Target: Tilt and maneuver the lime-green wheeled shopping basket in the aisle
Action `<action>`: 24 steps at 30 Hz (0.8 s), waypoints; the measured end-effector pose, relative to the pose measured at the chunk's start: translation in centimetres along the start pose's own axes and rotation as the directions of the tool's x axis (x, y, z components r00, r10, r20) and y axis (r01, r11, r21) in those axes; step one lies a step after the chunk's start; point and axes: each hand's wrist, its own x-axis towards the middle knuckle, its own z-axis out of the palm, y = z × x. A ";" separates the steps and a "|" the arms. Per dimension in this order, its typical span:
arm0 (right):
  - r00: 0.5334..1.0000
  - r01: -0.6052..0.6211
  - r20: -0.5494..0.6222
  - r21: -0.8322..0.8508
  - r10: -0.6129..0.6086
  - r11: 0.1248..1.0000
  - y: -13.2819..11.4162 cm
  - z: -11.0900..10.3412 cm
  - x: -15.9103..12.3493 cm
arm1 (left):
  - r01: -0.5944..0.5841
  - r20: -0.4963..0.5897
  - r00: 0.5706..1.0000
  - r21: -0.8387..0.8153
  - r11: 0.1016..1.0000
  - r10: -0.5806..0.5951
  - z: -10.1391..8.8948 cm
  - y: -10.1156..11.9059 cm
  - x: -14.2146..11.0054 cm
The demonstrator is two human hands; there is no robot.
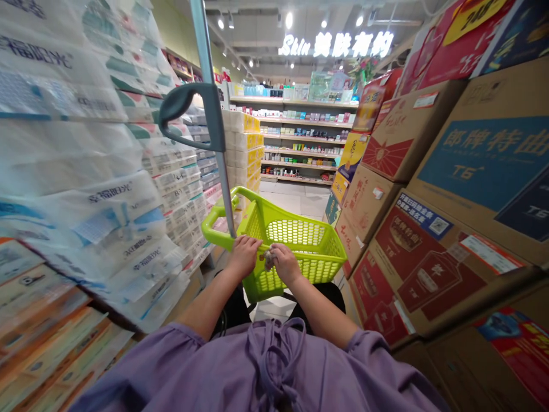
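A lime-green rolling shopping basket (pixel 300 260) stands close in front of my body, its perforated inside bare. A metal pull pole with a dark grey loop handle (pixel 217 117) rises from its left end. My left hand (pixel 245 254) is closed over the near rim, right beside the foot of the pole. Just to its right, my right hand (pixel 283 263) is closed at the same rim, fingers curled round a small greyish lumpy item (pixel 270 257) whose kind I cannot make out. Both hands are almost side by side.
Tall stacks of wrapped tissue packs (pixel 120 200) line the left. Piled cardboard cartons (pixel 429 252) crowd the right. Ahead, a tiled aisle floor (pixel 302 200) leads to shelves of small goods (pixel 300 137) under a lit sign (pixel 337 44).
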 end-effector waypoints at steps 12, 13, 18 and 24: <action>0.998 -0.056 -0.013 0.036 0.057 0.998 3.7 -0.8 -2.1 | -0.012 -0.012 1.000 0.057 0.998 0.013 0.2 0.2 0.0; 0.998 -0.057 -0.028 0.031 0.057 0.998 4.1 -1.0 -2.5 | -0.017 -0.016 1.000 0.062 0.998 0.018 0.3 0.2 -0.1; 0.997 -0.068 -0.047 -0.050 0.066 0.996 4.0 -0.5 -2.8 | -0.019 -0.063 0.998 0.117 0.993 0.026 1.4 0.7 -0.6; 0.999 -0.028 0.037 -0.201 0.036 0.979 3.0 0.4 -2.3 | -0.045 -0.078 0.995 0.194 0.980 0.061 2.5 0.6 -1.2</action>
